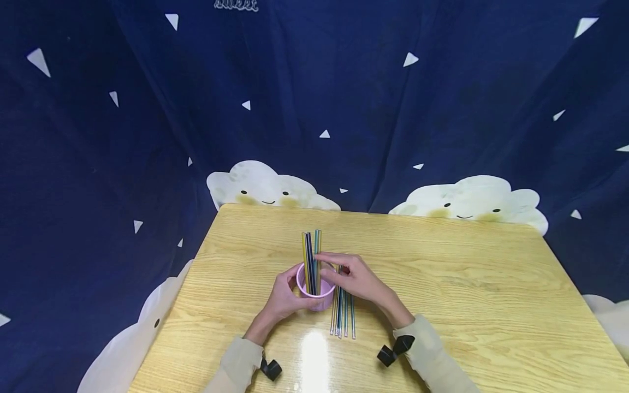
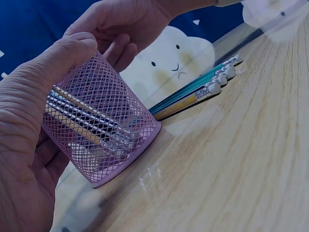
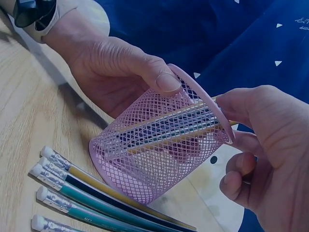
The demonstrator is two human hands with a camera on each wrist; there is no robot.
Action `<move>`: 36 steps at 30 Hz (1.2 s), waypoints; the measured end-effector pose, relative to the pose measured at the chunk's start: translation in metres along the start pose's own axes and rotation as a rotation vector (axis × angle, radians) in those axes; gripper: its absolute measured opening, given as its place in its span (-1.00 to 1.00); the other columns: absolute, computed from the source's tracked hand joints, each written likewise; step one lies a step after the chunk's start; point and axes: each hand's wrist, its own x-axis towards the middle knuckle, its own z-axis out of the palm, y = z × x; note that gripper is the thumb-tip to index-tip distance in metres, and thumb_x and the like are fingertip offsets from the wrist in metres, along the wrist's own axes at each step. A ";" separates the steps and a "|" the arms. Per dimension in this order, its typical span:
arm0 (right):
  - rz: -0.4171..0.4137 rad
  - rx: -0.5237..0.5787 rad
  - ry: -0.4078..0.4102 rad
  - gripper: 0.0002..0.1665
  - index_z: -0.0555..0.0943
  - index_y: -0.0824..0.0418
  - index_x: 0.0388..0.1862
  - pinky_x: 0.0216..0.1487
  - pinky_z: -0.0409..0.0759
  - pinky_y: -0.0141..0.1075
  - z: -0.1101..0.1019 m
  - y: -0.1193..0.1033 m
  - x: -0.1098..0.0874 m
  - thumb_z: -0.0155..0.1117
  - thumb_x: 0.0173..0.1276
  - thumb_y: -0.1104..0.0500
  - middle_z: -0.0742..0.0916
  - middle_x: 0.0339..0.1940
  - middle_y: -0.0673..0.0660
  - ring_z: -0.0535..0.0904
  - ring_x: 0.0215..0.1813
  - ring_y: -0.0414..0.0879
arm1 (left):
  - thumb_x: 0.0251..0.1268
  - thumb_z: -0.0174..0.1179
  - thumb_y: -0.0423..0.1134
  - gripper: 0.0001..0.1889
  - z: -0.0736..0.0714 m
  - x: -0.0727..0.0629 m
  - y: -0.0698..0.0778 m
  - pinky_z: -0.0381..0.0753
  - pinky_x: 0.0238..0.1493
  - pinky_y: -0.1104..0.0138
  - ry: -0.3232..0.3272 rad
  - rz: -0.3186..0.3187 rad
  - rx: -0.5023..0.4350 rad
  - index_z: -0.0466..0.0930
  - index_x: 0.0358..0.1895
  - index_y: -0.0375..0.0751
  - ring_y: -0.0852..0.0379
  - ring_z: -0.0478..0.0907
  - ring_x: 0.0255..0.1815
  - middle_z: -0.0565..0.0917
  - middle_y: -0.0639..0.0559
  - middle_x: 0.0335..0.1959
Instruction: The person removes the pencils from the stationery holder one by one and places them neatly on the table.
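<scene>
About five pencils [image 1: 310, 265] stand in one pink mesh cup [image 1: 321, 305] just below the head view's center, eraser ends down, their long axis running toward the top of the frame; the left hand [image 1: 285, 297] grips the cup, and the right hand [image 1: 361, 281] has its fingertips at the pencils, though whether it pinches any is unclear. Just right of the cup, five loose pencils [image 1: 345, 319] point erasers toward the bottom on a light wood-grain table [image 1: 467, 273], behind which hangs a navy curtain [image 1: 354, 82] with two smiling clouds.
</scene>
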 end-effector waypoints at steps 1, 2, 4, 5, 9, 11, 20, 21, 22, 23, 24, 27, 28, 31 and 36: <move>0.005 -0.001 -0.003 -0.54 0.65 0.00 0.38 -0.45 0.54 -0.40 0.000 0.000 0.000 0.33 0.54 0.09 0.67 0.38 0.09 0.46 -0.39 -0.29 | -0.17 0.67 -0.36 -0.10 0.000 0.000 0.000 0.63 0.27 0.27 -0.001 0.004 0.002 0.52 0.41 -0.25 0.00 0.66 0.16 0.69 -0.16 0.24; 0.010 -0.003 -0.006 -0.54 0.65 -0.02 0.38 -0.51 0.50 -0.40 0.000 -0.001 0.001 0.33 0.54 0.09 0.67 0.38 0.09 0.39 -0.47 -0.30 | -0.17 0.67 -0.36 -0.10 0.000 0.000 0.000 0.63 0.27 0.27 -0.002 0.005 0.005 0.52 0.41 -0.25 0.00 0.66 0.16 0.69 -0.16 0.24; 0.023 -0.008 -0.018 -0.54 0.64 -0.06 0.39 -0.55 0.45 -0.39 0.001 -0.001 0.002 0.31 0.55 0.07 0.67 0.38 0.06 0.29 -0.55 -0.32 | -0.16 0.66 -0.35 -0.11 0.000 0.000 0.000 0.63 0.26 0.27 -0.003 0.009 0.009 0.52 0.41 -0.26 -0.01 0.66 0.16 0.70 -0.15 0.24; 0.025 -0.010 -0.023 -0.54 0.64 -0.06 0.39 -0.55 0.45 -0.39 0.001 -0.001 0.002 0.31 0.56 0.06 0.67 0.38 0.05 0.28 -0.55 -0.33 | -0.16 0.66 -0.35 -0.11 0.000 0.000 0.000 0.63 0.27 0.26 -0.004 0.010 0.008 0.52 0.41 -0.26 -0.01 0.66 0.16 0.70 -0.15 0.24; 0.030 -0.012 -0.034 -0.55 0.63 -0.06 0.39 -0.57 0.43 -0.39 0.001 -0.002 0.003 0.30 0.56 0.06 0.70 0.33 0.00 0.27 -0.57 -0.33 | -0.15 0.66 -0.35 -0.12 0.000 0.000 0.000 0.63 0.27 0.26 -0.006 0.011 0.005 0.53 0.40 -0.25 -0.03 0.66 0.16 0.70 -0.15 0.23; 0.030 -0.004 -0.032 -0.55 0.64 -0.05 0.39 -0.59 0.41 -0.39 0.001 -0.002 0.003 0.30 0.56 0.07 0.74 0.25 -0.02 0.27 -0.58 -0.33 | -0.16 0.66 -0.35 -0.13 0.000 0.000 -0.001 0.63 0.26 0.25 -0.006 0.009 0.001 0.54 0.39 -0.24 -0.03 0.66 0.16 0.70 -0.14 0.23; 0.055 0.015 -0.025 -0.56 0.65 -0.12 0.37 -0.61 0.35 -0.41 0.001 -0.002 0.003 0.32 0.55 0.04 0.77 0.06 -0.09 0.26 -0.61 -0.34 | -0.17 0.67 -0.38 -0.10 0.000 0.000 -0.003 0.63 0.27 0.27 -0.003 0.020 -0.014 0.52 0.41 -0.26 -0.01 0.66 0.16 0.69 -0.17 0.24; 0.055 0.015 -0.025 -0.56 0.65 -0.12 0.37 -0.61 0.35 -0.41 0.000 -0.002 0.003 0.32 0.55 0.04 0.77 0.06 -0.09 0.26 -0.61 -0.33 | -0.17 0.67 -0.38 -0.10 0.000 0.000 -0.003 0.63 0.27 0.28 -0.004 0.021 -0.013 0.52 0.41 -0.27 0.00 0.66 0.17 0.69 -0.17 0.24; 0.055 0.016 -0.025 -0.56 0.65 -0.10 0.37 -0.61 0.35 -0.41 0.000 -0.002 0.003 0.32 0.55 0.05 0.77 0.06 -0.07 0.27 -0.61 -0.33 | -0.17 0.67 -0.37 -0.10 0.000 0.000 -0.003 0.63 0.27 0.28 -0.005 0.020 -0.013 0.51 0.41 -0.26 -0.01 0.66 0.17 0.69 -0.17 0.25; 0.055 0.016 -0.026 -0.56 0.65 -0.09 0.37 -0.61 0.36 -0.41 0.000 -0.002 0.003 0.32 0.55 0.05 0.77 0.06 -0.06 0.28 -0.60 -0.33 | -0.16 0.67 -0.37 -0.10 0.000 0.000 -0.003 0.63 0.27 0.28 -0.005 0.021 -0.013 0.51 0.42 -0.26 -0.01 0.65 0.17 0.69 -0.17 0.25; 0.053 0.019 -0.025 -0.56 0.65 -0.06 0.37 -0.61 0.36 -0.41 0.000 -0.003 0.003 0.31 0.55 0.06 0.77 0.06 -0.04 0.29 -0.60 -0.32 | -0.16 0.67 -0.37 -0.10 0.000 0.001 -0.003 0.63 0.27 0.27 -0.007 0.021 -0.014 0.51 0.42 -0.26 -0.02 0.65 0.18 0.69 -0.18 0.25; 0.050 0.025 -0.020 -0.56 0.65 0.01 0.37 -0.61 0.37 -0.41 -0.001 -0.003 0.003 0.32 0.55 0.10 0.78 0.04 0.01 0.32 -0.60 -0.31 | -0.13 0.66 -0.36 -0.10 0.000 0.001 -0.002 0.62 0.29 0.26 -0.013 0.022 -0.018 0.50 0.43 -0.25 -0.04 0.64 0.20 0.68 -0.16 0.27; 0.049 0.026 -0.018 -0.56 0.65 0.03 0.36 -0.61 0.37 -0.42 -0.001 -0.003 0.003 0.32 0.55 0.11 0.78 0.03 0.03 0.32 -0.59 -0.30 | -0.13 0.66 -0.36 -0.11 0.000 0.001 -0.002 0.62 0.30 0.25 -0.015 0.021 -0.020 0.51 0.43 -0.24 -0.05 0.64 0.21 0.68 -0.16 0.27; 0.049 0.042 -0.010 -0.56 0.66 0.10 0.35 -0.60 0.34 -0.44 -0.002 -0.005 0.003 0.33 0.54 0.16 0.78 0.00 0.08 0.32 -0.59 -0.30 | -0.13 0.66 -0.37 -0.11 0.000 0.002 -0.001 0.62 0.31 0.24 -0.018 0.023 -0.026 0.50 0.43 -0.24 -0.07 0.64 0.22 0.68 -0.15 0.27; 0.059 0.045 -0.006 -0.57 0.67 0.12 0.33 -0.60 0.33 -0.43 -0.004 -0.007 0.003 0.35 0.52 0.17 0.79 0.01 0.09 0.31 -0.59 -0.29 | -0.14 0.66 -0.37 -0.10 0.000 0.002 0.000 0.61 0.33 0.24 -0.015 0.015 -0.029 0.51 0.43 -0.22 -0.11 0.63 0.24 0.67 -0.14 0.29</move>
